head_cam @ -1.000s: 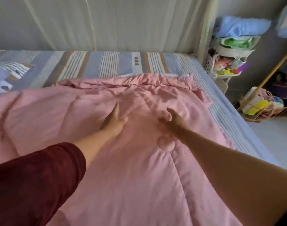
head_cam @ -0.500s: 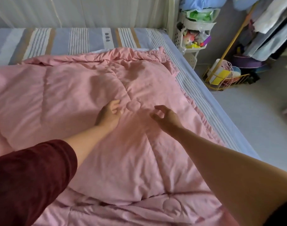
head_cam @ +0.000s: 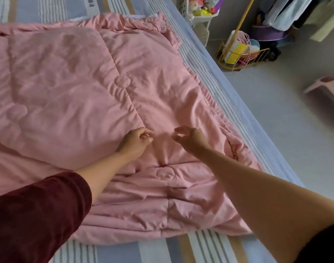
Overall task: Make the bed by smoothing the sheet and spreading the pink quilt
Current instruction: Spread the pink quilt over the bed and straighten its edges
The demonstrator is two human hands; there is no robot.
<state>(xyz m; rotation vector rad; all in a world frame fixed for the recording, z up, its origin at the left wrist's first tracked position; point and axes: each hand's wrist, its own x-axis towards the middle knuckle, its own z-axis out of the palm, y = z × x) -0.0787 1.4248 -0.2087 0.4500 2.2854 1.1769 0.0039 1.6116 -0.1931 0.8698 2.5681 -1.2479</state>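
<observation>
Two arms extended, left hand (head_cam: 134, 142) curled on pink quilt (head_cam: 67, 82), right hand (head_cam: 189, 138) hovering

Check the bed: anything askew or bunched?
Yes. The pink quilt is not flat. An upper layer ends in a folded edge running in from the left, and the part nearest the person is bunched into wrinkles. It also sits skewed, leaving the striped sheet bare along the near and right sides.

Bare striped blue-grey sheet (head_cam: 230, 103) flanks the rumpled pink padded quilt (head_cam: 67, 82) on its right and near sides; a yellow wire basket (head_cam: 236, 67) crowds the floor (head_cam: 276, 111) beyond.
</observation>
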